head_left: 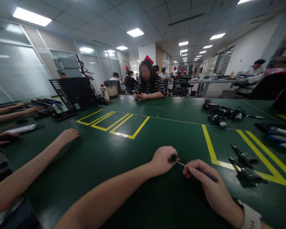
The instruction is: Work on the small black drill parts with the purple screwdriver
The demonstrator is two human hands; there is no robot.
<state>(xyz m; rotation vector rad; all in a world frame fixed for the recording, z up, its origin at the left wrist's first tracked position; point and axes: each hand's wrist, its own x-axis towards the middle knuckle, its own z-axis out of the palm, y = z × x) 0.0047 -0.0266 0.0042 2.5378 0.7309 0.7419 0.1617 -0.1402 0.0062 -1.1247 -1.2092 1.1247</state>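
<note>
Near the front middle of the green table (105, 178), my left hand (162, 159) is closed around a dark cylindrical part (173, 158), whose round open end faces right. My right hand (205, 181), with a pale watch band at the wrist, grips a screwdriver (210, 176) with a dark handle. The thin metal shaft points left, and its tip is close to the cylinder's end; whether it touches cannot be made out. To the right of my right hand, two similar dark metal parts (250, 175) lie on the table by yellow tape.
More dark cylindrical parts (219, 121) lie at the back right, with blue-and-white tools (281, 138) at the right edge. Another person's arm (45, 156) rests on the table at left. Black equipment (73, 95) stands at the back left. A person in stripes (154, 87) sits opposite.
</note>
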